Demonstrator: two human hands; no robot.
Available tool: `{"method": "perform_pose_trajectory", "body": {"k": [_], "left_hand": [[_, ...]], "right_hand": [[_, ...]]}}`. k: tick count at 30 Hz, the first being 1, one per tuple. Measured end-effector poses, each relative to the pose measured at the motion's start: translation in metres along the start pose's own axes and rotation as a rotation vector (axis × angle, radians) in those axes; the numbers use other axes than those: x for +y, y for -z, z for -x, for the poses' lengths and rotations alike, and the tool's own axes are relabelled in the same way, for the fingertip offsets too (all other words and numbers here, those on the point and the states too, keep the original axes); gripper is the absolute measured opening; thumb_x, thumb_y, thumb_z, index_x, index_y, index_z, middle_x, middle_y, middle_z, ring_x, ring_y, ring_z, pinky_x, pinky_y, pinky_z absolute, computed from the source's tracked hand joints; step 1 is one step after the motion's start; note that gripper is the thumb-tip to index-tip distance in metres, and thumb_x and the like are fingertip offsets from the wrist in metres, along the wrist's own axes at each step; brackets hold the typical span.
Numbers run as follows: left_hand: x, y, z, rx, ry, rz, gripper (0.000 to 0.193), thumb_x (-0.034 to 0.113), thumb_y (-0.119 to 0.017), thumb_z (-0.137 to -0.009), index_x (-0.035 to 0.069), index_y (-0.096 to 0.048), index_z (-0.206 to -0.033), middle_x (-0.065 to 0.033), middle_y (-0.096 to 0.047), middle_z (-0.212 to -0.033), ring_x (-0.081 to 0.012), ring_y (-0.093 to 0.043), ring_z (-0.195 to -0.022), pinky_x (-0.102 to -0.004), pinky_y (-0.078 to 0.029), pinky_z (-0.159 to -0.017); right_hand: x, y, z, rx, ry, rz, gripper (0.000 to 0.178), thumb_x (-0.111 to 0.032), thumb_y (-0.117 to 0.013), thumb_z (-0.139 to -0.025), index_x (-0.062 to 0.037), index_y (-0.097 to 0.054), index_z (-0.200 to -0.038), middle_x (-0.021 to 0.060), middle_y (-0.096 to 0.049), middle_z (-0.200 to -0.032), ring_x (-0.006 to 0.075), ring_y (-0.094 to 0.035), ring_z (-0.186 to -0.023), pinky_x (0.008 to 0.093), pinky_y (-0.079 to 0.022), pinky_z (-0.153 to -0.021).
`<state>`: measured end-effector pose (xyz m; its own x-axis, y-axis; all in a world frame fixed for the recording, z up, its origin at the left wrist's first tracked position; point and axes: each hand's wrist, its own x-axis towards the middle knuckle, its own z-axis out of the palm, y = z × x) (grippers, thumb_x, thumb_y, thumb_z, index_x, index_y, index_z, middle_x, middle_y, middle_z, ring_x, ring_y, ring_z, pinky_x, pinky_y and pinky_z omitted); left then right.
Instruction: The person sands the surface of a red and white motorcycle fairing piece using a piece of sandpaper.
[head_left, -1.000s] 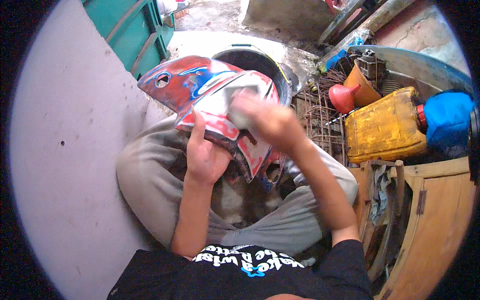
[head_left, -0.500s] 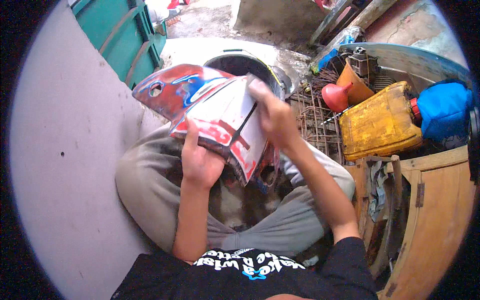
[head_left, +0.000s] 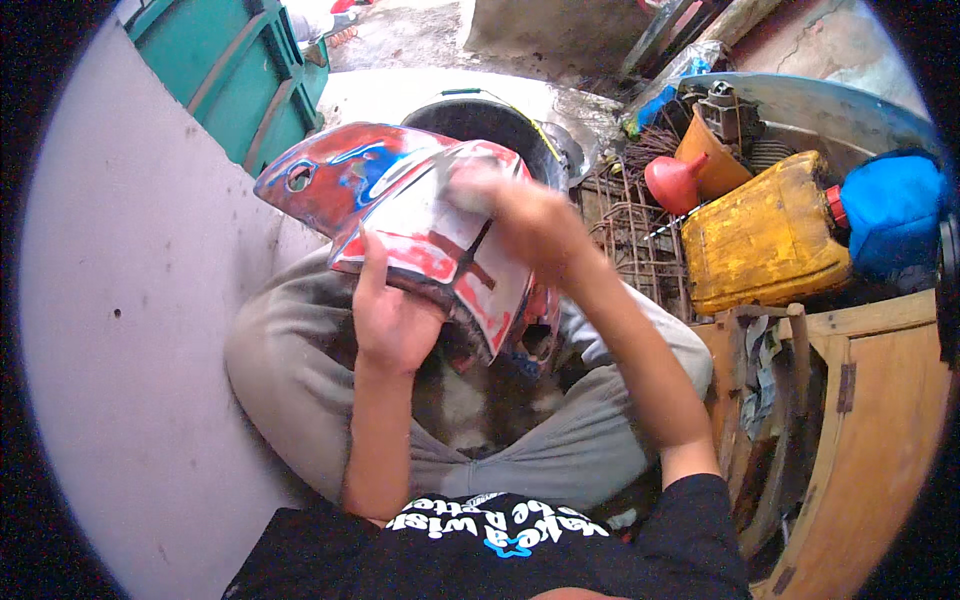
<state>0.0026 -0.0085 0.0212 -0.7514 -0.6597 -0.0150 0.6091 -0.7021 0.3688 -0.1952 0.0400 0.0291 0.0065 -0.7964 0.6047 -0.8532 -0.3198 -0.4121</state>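
Painted panel (head_left: 428, 225) is being clamped at near edge by left hand (head_left: 398, 328); right hand (head_left: 533, 222) is appearing blurred, grip can't be told. Probably light, stiff; edge hold being favoured.

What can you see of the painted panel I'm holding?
The painted panel is a curved, plastic-looking shell, red and blue toward its narrowing left end, which has a hole, and white with red patches and dark lines elsewhere. Its paint looks worn. It tilts above the lap, before a dark bucket. The left hand supports its near edge, thumb on top; the blurred right hand covers part of the white area.
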Motion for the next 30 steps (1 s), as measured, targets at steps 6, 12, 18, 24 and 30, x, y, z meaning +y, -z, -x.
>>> {"method": "perform_pose_trajectory", "body": {"k": [6,12,18,24,30], "left_hand": [[0.004,-0.002,0.002,0.041,-0.014,0.001,0.065,0.048,-0.041,-0.105,0.001,-0.032,-0.149,-0.0154,-0.044,-0.148,-0.0320,-0.043,-0.137,-0.0515,-0.032,-0.115],[-0.002,-0.006,0.000,-0.003,0.000,-0.040,0.065,0.048,-0.041,-0.105,0.001,-0.032,-0.149,-0.0157,-0.043,-0.149,-0.0322,-0.042,-0.138,-0.0519,-0.031,-0.116],[0.002,-0.004,0.001,0.016,-0.007,-0.007,0.064,0.047,-0.041,-0.105,0.002,-0.032,-0.150,-0.0152,-0.043,-0.150,-0.0312,-0.042,-0.138,-0.0505,-0.031,-0.116],[0.000,-0.004,0.001,0.039,-0.017,-0.017,0.062,0.045,-0.043,-0.105,0.001,-0.033,-0.148,-0.0148,-0.045,-0.148,-0.0306,-0.043,-0.137,-0.0495,-0.032,-0.115],[-0.002,-0.006,0.003,0.008,0.024,-0.003,0.064,0.047,-0.043,-0.104,0.001,-0.034,-0.148,-0.0154,-0.045,-0.147,-0.0314,-0.044,-0.136,-0.0503,-0.033,-0.115]], "right_hand": [[0.010,-0.006,0.011,-0.016,-0.116,-0.008,0.041,0.006,-0.049,-0.088,-0.0039,-0.061,-0.126,0.0197,-0.063,-0.130,0.0327,-0.060,-0.123,0.0400,-0.047,-0.106],[0.018,0.016,-0.001,-0.012,-0.297,-0.049,0.044,0.000,-0.049,-0.088,-0.0071,-0.059,-0.131,0.0182,-0.062,-0.131,0.0304,-0.063,-0.118,0.0395,-0.050,-0.102],[-0.005,-0.004,0.016,0.004,0.049,-0.026,0.044,0.007,-0.054,-0.085,-0.0071,-0.063,-0.125,0.0200,-0.065,-0.126,0.0323,-0.062,-0.120,0.0403,-0.050,-0.103],[0.012,0.012,0.003,-0.019,-0.410,-0.079,0.045,0.007,-0.054,-0.084,-0.0063,-0.062,-0.126,0.0209,-0.066,-0.122,0.0346,-0.063,-0.117,0.0409,-0.050,-0.101],[0.015,0.014,0.012,0.001,-0.136,0.006,0.038,0.003,-0.053,-0.088,-0.0059,-0.061,-0.125,0.0218,-0.065,-0.124,0.0341,-0.064,-0.115,0.0394,-0.052,-0.098]]}}
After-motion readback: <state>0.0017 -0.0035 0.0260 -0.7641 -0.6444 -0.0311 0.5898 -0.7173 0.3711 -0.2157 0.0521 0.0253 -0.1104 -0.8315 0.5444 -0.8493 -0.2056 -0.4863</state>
